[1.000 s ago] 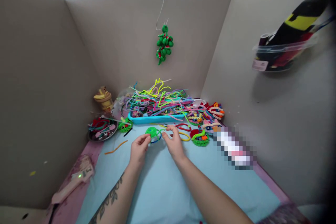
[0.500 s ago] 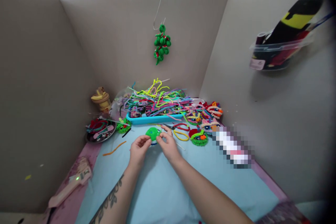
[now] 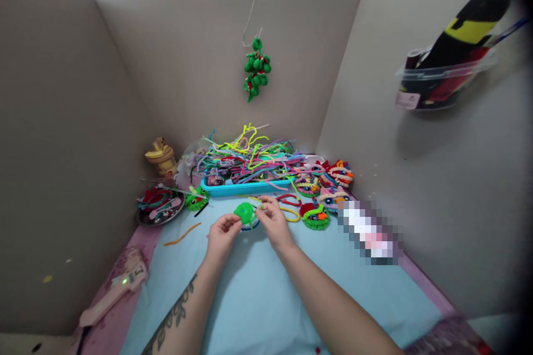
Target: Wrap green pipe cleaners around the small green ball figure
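Note:
My left hand (image 3: 223,236) pinches the left edge of a round green disc (image 3: 245,212) that looks coiled from pipe cleaner. At the disc's right side, my right hand (image 3: 273,223) is closed, thumb against forefinger, on a thin green pipe cleaner strand (image 3: 255,212) running from it. Below the disc a dark blue strand (image 3: 250,227) shows; whether it is attached I cannot tell. Just behind my right hand lies a cutting tool with one red and one yellow handle (image 3: 295,214), its jaws mostly hidden by that hand.
A blue tray (image 3: 250,186) heaped with colourful pipe cleaners stands at the back. Finished-looking fuzzy faces (image 3: 315,216) lie right, one green face (image 3: 196,198) left. A dish (image 3: 160,222), orange strand (image 3: 183,234) and lit glue gun (image 3: 120,287) are left. Grey panels surround the table.
My right hand has shifted slightly right, away from the disc, drawing the green strand out. The disc has turned a little and moved slightly right and up with my left hand.

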The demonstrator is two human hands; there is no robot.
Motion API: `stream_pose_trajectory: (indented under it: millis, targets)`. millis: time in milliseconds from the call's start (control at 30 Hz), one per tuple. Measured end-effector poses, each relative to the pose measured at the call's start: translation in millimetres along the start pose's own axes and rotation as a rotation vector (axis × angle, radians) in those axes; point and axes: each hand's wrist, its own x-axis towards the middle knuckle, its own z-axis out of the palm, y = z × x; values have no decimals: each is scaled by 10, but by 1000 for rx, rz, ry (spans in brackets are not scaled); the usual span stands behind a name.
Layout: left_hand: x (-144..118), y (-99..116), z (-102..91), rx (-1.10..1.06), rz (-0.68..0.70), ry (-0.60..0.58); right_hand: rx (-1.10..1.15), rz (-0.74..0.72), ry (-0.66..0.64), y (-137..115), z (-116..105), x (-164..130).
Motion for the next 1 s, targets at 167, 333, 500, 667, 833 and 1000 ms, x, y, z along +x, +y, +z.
stream_pose_trajectory:
  millis: [167, 333, 500, 667, 833, 1000]
  targets:
    - [-10, 40, 19, 19, -16, 0, -46, 20, 29, 9, -11, 19]
    - [-12, 53, 13, 19, -28, -50, -24, 71, 29, 39, -4, 35]
    - [-7, 51, 12, 43, 5, -59, -19, 115, -1, 96, 7, 44]
    - [-10, 53, 23, 109, 118, -29, 15, 118, 48, 93, 36, 28]
    - [-96, 58, 68, 341, 283, 60, 19, 101, 184, 90, 96, 3]
    - [-174, 61, 123, 440, 310, 27, 78, 155, 135, 101, 203, -66]
